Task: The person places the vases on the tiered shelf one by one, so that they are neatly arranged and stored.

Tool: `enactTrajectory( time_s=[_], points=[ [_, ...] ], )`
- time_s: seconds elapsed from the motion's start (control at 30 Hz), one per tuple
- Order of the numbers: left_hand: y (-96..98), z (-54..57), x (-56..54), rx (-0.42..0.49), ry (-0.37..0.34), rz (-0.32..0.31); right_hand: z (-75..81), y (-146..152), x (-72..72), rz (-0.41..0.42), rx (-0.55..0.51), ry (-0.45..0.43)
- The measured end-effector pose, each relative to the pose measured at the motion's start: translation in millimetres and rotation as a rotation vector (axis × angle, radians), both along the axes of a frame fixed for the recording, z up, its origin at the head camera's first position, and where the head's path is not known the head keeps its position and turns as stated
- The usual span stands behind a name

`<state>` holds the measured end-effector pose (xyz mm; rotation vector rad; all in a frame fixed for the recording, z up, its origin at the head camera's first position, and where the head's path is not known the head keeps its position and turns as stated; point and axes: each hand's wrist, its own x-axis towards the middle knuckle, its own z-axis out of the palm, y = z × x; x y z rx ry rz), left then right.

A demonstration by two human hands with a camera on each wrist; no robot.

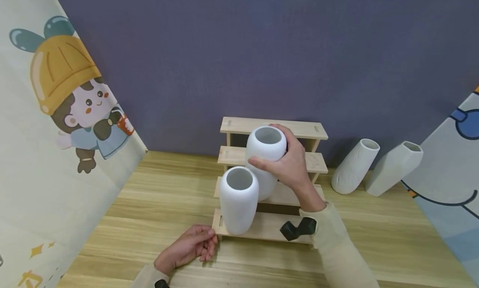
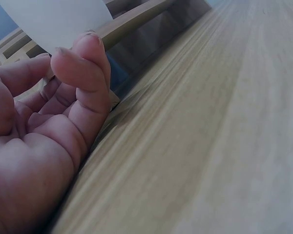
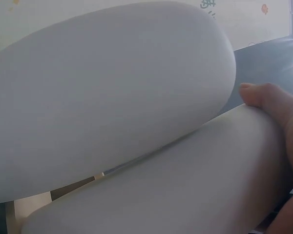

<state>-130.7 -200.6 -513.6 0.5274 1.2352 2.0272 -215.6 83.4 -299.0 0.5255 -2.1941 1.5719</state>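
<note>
My right hand (image 1: pixel 290 163) grips a white, rounded vase (image 1: pixel 263 188) near its top, thumb on the near side and fingers behind. This vase stands over the middle steps of a small wooden stepped shelf (image 1: pixel 273 227); its base is partly hidden. A matching white vase (image 1: pixel 239 209) stands upright at the left end of the lowest step. In the right wrist view the held vase (image 3: pixel 185 190) lies close beside the other vase (image 3: pixel 112 92). My left hand (image 1: pixel 192 244) rests on the table at the shelf's front left corner, fingers loosely curled, fingertips beside or touching it.
Two more white vases, one round-mouthed (image 1: pixel 353 169) and one angular (image 1: pixel 393 169), stand on the wooden table (image 1: pixel 161 196) right of the shelf. A dark blue wall panel (image 1: pixel 262 59) rises behind. Patterned side panels (image 1: pixel 45 146) border the table.
</note>
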Motion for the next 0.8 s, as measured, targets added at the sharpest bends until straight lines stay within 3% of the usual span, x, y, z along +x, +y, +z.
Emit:
enactTrajectory(
  time_s=[0.27,0.8],
  points=[
    [1.2,0.5,-0.2,0.005,0.005,-0.004,1.4,-1.2,4.1,-0.044,0.028,-0.01],
    [0.4,0.3,-0.2,0.008,0.005,-0.001,1.6,3.1,7.7,0.039,0.08,-0.102]
  ],
)
